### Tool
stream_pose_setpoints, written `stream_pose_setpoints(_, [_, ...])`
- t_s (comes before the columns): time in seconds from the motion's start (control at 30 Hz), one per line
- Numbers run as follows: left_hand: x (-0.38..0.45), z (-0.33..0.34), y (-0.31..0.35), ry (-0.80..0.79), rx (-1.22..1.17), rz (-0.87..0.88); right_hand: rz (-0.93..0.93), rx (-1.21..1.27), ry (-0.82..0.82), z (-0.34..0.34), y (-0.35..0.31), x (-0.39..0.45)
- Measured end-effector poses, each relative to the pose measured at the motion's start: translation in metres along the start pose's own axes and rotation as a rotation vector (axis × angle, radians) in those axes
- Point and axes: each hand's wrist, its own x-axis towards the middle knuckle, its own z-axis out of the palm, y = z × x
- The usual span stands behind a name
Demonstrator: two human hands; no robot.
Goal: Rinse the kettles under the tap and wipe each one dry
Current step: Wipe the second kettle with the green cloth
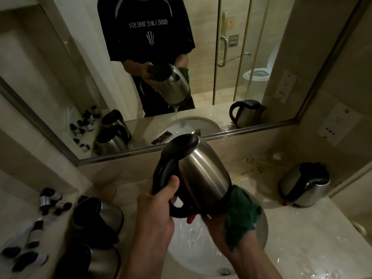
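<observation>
I hold a steel kettle (201, 170) with a black lid and handle tilted forward over the white sink (263, 228). My left hand (159, 206) grips its black handle, thumb on top. My right hand (219, 226) holds a green cloth (241, 216) against the kettle's base. In the mirror, water drips from the spout toward the basin. Two more steel kettles (98, 216) (102, 260) stand on the counter at the left. Another kettle (306, 184) stands at the right.
A large mirror (70, 77) covers the wall behind the sink. Several small dark bottles (48, 200) lie scattered on the left counter. The right counter (302, 238) is wet, with plastic wrapping (259, 168) near the wall. A drain plug (224, 270) sits in the basin.
</observation>
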Motion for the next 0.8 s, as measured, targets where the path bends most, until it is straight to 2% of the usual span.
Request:
stream_pose_setpoints(0.1, [-0.01,0.004,-0.007,-0.024,-0.036,-0.02,-0.08,-0.054,0.047,-0.001,-0.008,0.017])
stream_pose_setpoints(0.2, [-0.017,0.009,-0.005,-0.022,-0.001,0.004,-0.224,-0.306,0.035,0.003,-0.024,0.039])
stream_pose_setpoints(0.3, [-0.024,0.017,-0.002,-0.029,0.044,0.055,-0.512,-0.621,-0.068,0.009,-0.031,0.042])
stream_pose_setpoints(0.47, [-0.03,0.03,-0.003,-0.04,0.082,0.052,-0.924,-0.98,0.069,0.029,0.001,0.015])
stream_pose_setpoints(0.57, [-0.032,0.029,-0.005,-0.021,0.062,-0.013,-1.118,-1.198,0.07,0.018,0.008,0.028])
stream_pose_setpoints(0.63, [-0.035,0.029,-0.003,-0.027,0.084,-0.031,-1.084,-1.098,0.024,0.01,0.005,0.037])
stream_pose_setpoints(0.73, [-0.036,0.028,-0.002,-0.011,0.144,0.008,-0.783,-0.744,0.063,0.0,0.012,0.048])
stream_pose_setpoints(0.8, [-0.036,0.027,-0.003,-0.011,0.184,0.032,-0.562,-0.658,0.126,-0.005,0.015,0.056])
